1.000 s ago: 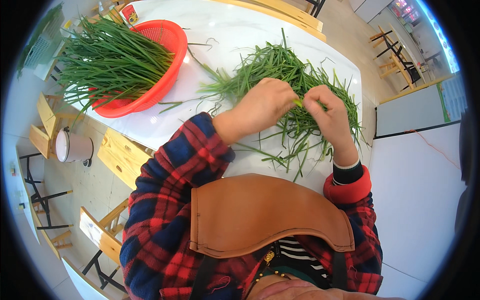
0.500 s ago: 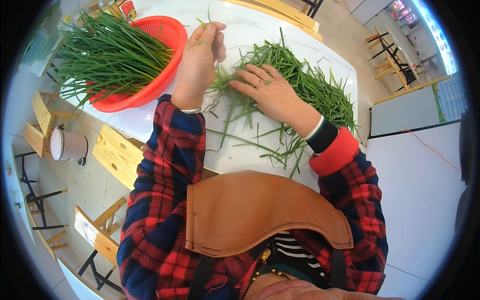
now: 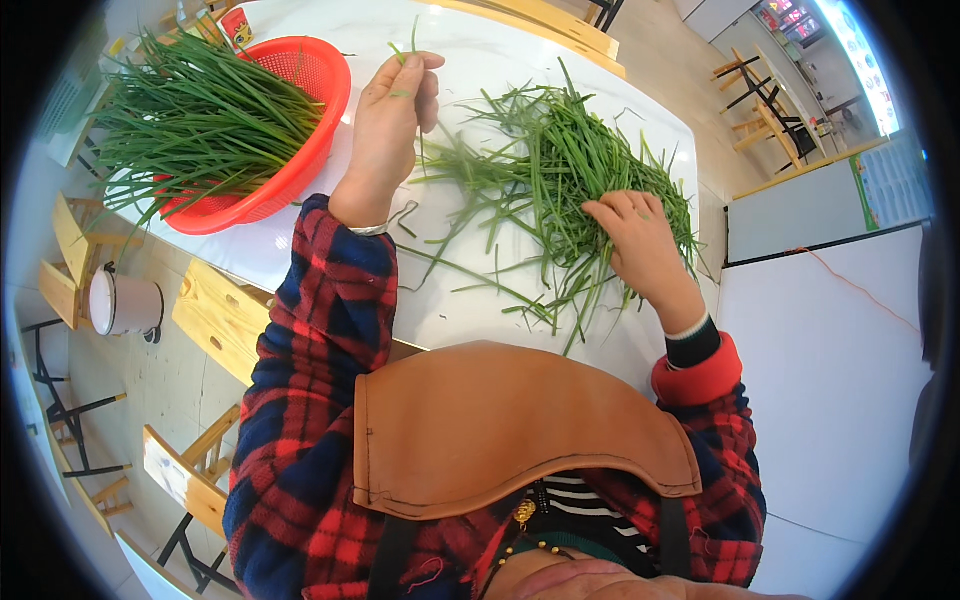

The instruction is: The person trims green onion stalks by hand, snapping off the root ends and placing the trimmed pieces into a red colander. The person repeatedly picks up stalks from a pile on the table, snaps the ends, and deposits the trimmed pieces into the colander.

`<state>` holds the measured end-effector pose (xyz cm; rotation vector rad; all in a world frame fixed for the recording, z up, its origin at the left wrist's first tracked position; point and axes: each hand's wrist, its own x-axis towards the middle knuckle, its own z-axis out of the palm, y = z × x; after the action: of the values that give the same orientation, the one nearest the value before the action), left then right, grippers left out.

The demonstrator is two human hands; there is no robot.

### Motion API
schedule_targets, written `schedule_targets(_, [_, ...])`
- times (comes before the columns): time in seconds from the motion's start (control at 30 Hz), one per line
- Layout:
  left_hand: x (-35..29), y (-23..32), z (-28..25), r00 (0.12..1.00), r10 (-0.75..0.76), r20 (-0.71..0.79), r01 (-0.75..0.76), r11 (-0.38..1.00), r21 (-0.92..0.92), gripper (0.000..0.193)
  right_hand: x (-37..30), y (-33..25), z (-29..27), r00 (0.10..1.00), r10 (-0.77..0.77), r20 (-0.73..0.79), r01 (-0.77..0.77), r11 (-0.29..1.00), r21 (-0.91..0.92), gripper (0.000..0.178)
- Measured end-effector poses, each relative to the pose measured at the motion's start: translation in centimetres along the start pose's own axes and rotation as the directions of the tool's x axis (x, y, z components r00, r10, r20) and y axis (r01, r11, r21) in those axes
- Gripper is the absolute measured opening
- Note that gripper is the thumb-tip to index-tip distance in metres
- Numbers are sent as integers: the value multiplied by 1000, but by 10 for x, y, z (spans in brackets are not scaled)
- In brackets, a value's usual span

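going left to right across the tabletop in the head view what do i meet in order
Red basket heaped with long green stalks → left hand pinching thin green bits → loose pile of green stalks. The right hand overlaps that pile, so it gets no separate place.

left hand (image 3: 392,105) stretched forward, pinching; right hand (image 3: 648,245) palm-down, curled, closure hard to tell

White round bin (image 3: 125,302) stands on grey tiled floor (image 3: 130,375), left; wooden chair (image 3: 207,500) with black legs sits nearer the lower edge. Red can (image 3: 237,28) at upper left. To the right, a white cabinet (image 3: 820,400); thin reddish cord (image 3: 858,289) (gently curved) runs over it. Bright panel (image 3: 862,65) glows top right.
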<state>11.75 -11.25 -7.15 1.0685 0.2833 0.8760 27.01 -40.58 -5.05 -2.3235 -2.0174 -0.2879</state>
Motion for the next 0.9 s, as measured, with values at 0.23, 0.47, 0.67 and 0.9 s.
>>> schedule_targets(0.23, [-2,-3,5,1000,-14,0,14,1000,1,25,0,3,-36,999,41,-35,-25,930,366,31])
schedule_targets(0.47, [0,-12,3,988,-141,59,140,990,12,25,87,6,12,979,-78,-188,119,968,222,15])
schedule_targets(0.67, [-2,-15,4,979,-191,74,177,972,155,24,142,10,46,994,-108,-11,107,993,-46,12])
schedule_targets(0.9, [2,-23,1,964,-184,190,75,879,471,26,140,-4,11,919,-250,-305,268,963,15,7])
